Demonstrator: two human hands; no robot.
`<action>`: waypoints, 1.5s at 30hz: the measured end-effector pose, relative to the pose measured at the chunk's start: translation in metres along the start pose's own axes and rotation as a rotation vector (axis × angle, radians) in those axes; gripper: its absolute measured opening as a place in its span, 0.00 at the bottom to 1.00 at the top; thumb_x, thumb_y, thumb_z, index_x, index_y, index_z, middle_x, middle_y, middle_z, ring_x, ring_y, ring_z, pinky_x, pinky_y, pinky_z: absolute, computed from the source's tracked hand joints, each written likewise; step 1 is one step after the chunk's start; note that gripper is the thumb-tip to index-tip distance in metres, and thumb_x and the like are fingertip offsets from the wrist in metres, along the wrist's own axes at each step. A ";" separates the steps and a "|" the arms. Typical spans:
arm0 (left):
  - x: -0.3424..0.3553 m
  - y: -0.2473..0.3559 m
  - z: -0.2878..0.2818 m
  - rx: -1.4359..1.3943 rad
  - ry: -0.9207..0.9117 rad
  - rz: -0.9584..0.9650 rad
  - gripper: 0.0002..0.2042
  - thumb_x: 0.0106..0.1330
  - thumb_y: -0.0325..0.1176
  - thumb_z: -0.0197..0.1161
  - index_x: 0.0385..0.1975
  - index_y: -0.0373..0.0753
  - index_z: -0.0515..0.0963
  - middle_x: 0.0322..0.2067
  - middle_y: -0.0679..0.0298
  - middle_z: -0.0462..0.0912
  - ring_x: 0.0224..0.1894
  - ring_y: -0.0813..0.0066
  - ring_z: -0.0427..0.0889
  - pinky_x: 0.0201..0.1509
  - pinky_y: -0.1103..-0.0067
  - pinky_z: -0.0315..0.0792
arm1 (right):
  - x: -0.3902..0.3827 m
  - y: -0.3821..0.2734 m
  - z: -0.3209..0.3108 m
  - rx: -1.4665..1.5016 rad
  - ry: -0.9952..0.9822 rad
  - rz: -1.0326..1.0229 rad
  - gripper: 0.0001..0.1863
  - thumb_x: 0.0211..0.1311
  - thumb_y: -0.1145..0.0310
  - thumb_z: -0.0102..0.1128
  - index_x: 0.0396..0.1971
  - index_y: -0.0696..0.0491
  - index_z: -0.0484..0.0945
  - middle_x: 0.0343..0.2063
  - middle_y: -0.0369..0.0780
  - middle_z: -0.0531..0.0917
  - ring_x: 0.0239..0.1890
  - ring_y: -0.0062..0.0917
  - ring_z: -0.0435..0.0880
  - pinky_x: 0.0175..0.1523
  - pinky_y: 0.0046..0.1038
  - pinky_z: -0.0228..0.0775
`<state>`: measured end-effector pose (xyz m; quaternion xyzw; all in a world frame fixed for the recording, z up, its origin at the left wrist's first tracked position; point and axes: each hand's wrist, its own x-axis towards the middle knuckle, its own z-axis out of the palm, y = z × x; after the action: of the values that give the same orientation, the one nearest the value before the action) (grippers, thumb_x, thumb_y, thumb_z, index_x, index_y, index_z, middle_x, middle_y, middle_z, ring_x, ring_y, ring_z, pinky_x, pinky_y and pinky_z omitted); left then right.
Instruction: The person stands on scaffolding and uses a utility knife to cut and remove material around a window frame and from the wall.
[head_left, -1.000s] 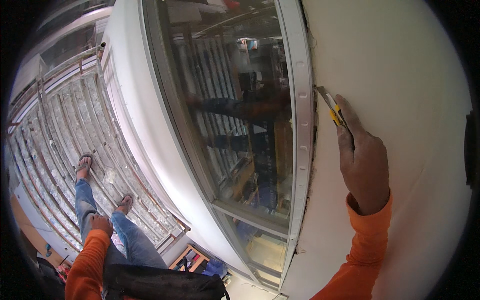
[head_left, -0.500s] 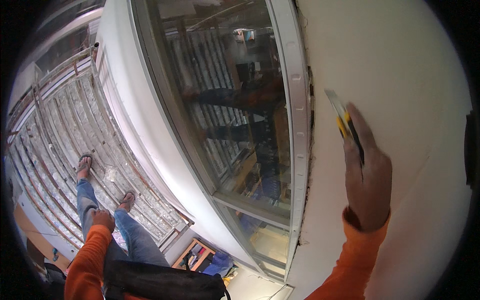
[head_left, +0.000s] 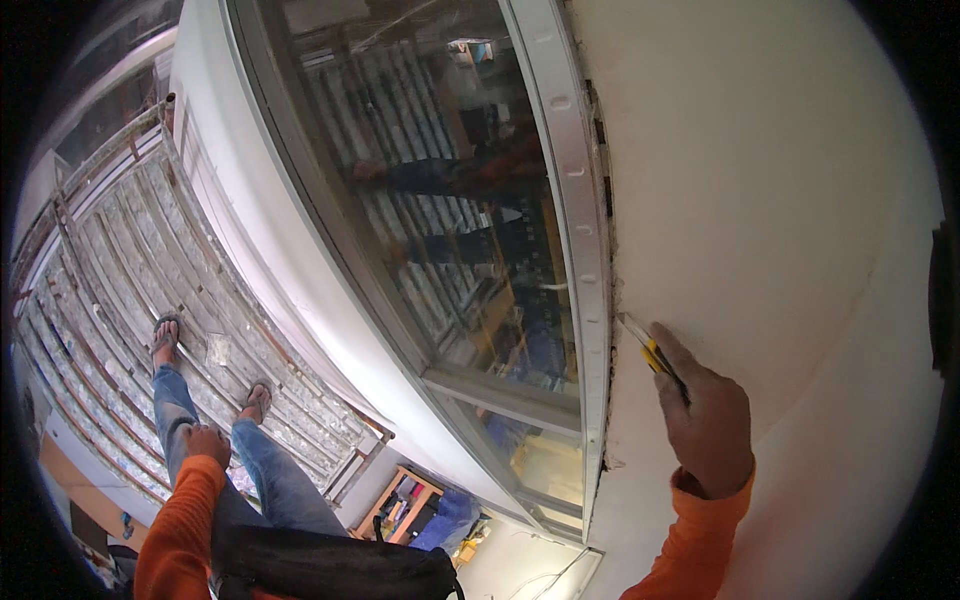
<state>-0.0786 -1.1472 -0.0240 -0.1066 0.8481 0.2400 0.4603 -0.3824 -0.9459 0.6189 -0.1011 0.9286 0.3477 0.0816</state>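
Note:
A yellow-and-black utility knife (head_left: 653,357) is gripped in my right hand (head_left: 710,420), its metal blade pointing up and left. The blade tip meets, or comes very close to, the rough gap (head_left: 615,300) between the metal window frame (head_left: 572,190) and the cream wall (head_left: 760,200). My left hand (head_left: 207,446) lies on my jeans (head_left: 262,465) near the knee, its fingers curled. Whether it holds anything is hidden.
Below my sandalled feet spans a metal-bar grating (head_left: 110,290). A white ledge (head_left: 290,210) separates it from the dark, reflecting window glass (head_left: 440,200). A black bag (head_left: 330,562) hangs at my waist. Lower down stands a wooden shelf (head_left: 405,505) beside blue plastic (head_left: 455,520).
My right hand has moved down and left with the utility knife, bringing the blade to the frame's edge. My left hand stays on my leg. The whole view has shifted slightly.

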 end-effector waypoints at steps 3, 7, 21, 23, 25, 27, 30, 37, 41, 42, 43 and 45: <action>-0.004 0.016 -0.008 0.008 -0.040 0.000 0.19 0.65 0.43 0.53 0.47 0.37 0.81 0.51 0.53 0.83 0.63 0.58 0.73 0.73 0.55 0.46 | 0.001 -0.002 -0.014 0.200 0.028 0.083 0.22 0.68 0.71 0.54 0.61 0.48 0.75 0.29 0.50 0.83 0.27 0.37 0.84 0.37 0.31 0.76; -0.005 0.007 0.007 0.044 -0.058 -0.005 0.19 0.66 0.44 0.53 0.47 0.38 0.81 0.51 0.54 0.82 0.64 0.58 0.72 0.73 0.55 0.46 | 0.041 -0.015 -0.007 0.209 0.278 -0.147 0.22 0.68 0.72 0.53 0.62 0.48 0.75 0.27 0.49 0.83 0.24 0.31 0.82 0.37 0.27 0.75; -0.006 0.011 0.001 0.048 -0.066 -0.034 0.19 0.66 0.44 0.54 0.46 0.39 0.82 0.50 0.55 0.83 0.64 0.59 0.72 0.73 0.57 0.48 | -0.030 0.003 0.034 0.085 0.047 0.084 0.24 0.67 0.74 0.57 0.63 0.46 0.74 0.33 0.47 0.85 0.30 0.36 0.85 0.39 0.31 0.77; -0.003 0.011 0.011 0.063 -0.047 -0.014 0.19 0.66 0.44 0.54 0.46 0.39 0.82 0.51 0.55 0.83 0.64 0.59 0.72 0.73 0.57 0.49 | -0.018 -0.004 0.022 0.134 0.148 0.052 0.24 0.67 0.73 0.57 0.64 0.46 0.74 0.34 0.47 0.85 0.31 0.36 0.85 0.41 0.31 0.77; 0.005 -0.002 0.026 0.078 -0.038 -0.017 0.19 0.66 0.46 0.55 0.46 0.39 0.83 0.51 0.56 0.84 0.63 0.59 0.73 0.72 0.57 0.49 | 0.012 -0.016 0.018 0.066 0.235 -0.028 0.24 0.68 0.74 0.56 0.64 0.46 0.74 0.36 0.48 0.85 0.34 0.36 0.86 0.43 0.29 0.77; -0.002 0.005 0.015 0.080 -0.050 -0.022 0.20 0.66 0.46 0.55 0.47 0.38 0.82 0.51 0.56 0.83 0.64 0.58 0.72 0.72 0.57 0.49 | 0.033 -0.019 0.018 0.035 0.278 -0.046 0.24 0.68 0.74 0.56 0.64 0.46 0.74 0.36 0.49 0.85 0.35 0.36 0.86 0.44 0.29 0.77; 0.002 -0.001 0.026 0.105 -0.020 -0.017 0.21 0.66 0.47 0.55 0.48 0.38 0.81 0.51 0.55 0.83 0.64 0.58 0.72 0.72 0.57 0.49 | 0.040 -0.017 0.026 0.026 0.352 -0.097 0.24 0.68 0.74 0.56 0.64 0.46 0.74 0.33 0.48 0.84 0.33 0.36 0.86 0.42 0.30 0.76; -0.002 0.000 0.008 0.009 -0.048 -0.022 0.19 0.66 0.44 0.54 0.46 0.37 0.81 0.50 0.53 0.84 0.63 0.55 0.72 0.72 0.55 0.48 | -0.041 0.013 0.036 0.066 0.023 0.107 0.24 0.67 0.74 0.56 0.63 0.47 0.74 0.31 0.47 0.85 0.27 0.35 0.84 0.40 0.27 0.76; -0.002 0.007 0.009 0.023 -0.066 -0.034 0.18 0.65 0.43 0.54 0.46 0.38 0.81 0.49 0.54 0.83 0.62 0.56 0.73 0.72 0.56 0.48 | -0.041 0.014 0.028 0.354 0.086 0.210 0.23 0.67 0.68 0.58 0.62 0.45 0.75 0.38 0.50 0.85 0.36 0.41 0.88 0.38 0.36 0.80; -0.001 0.006 0.012 0.025 -0.062 -0.032 0.18 0.65 0.43 0.54 0.46 0.38 0.81 0.49 0.54 0.83 0.62 0.56 0.73 0.72 0.56 0.48 | -0.034 0.010 0.024 0.355 0.089 0.214 0.23 0.67 0.68 0.58 0.62 0.45 0.75 0.38 0.50 0.85 0.36 0.41 0.88 0.38 0.36 0.80; -0.002 0.004 0.016 0.051 -0.028 -0.020 0.18 0.65 0.44 0.54 0.45 0.38 0.81 0.49 0.54 0.83 0.62 0.56 0.73 0.72 0.56 0.48 | -0.020 0.006 0.023 0.343 0.154 0.122 0.23 0.67 0.68 0.57 0.63 0.46 0.74 0.39 0.50 0.85 0.37 0.41 0.88 0.39 0.36 0.80; -0.003 0.004 0.017 0.080 0.009 -0.014 0.18 0.65 0.44 0.54 0.45 0.38 0.82 0.49 0.54 0.84 0.62 0.57 0.74 0.73 0.57 0.49 | 0.010 0.000 0.026 0.335 0.220 0.031 0.23 0.68 0.68 0.57 0.63 0.46 0.74 0.40 0.50 0.86 0.38 0.40 0.88 0.40 0.36 0.80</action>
<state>-0.0663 -1.1358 -0.0282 -0.0948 0.8583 0.2021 0.4620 -0.3904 -0.9299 0.5977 -0.1093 0.9782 0.1764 -0.0102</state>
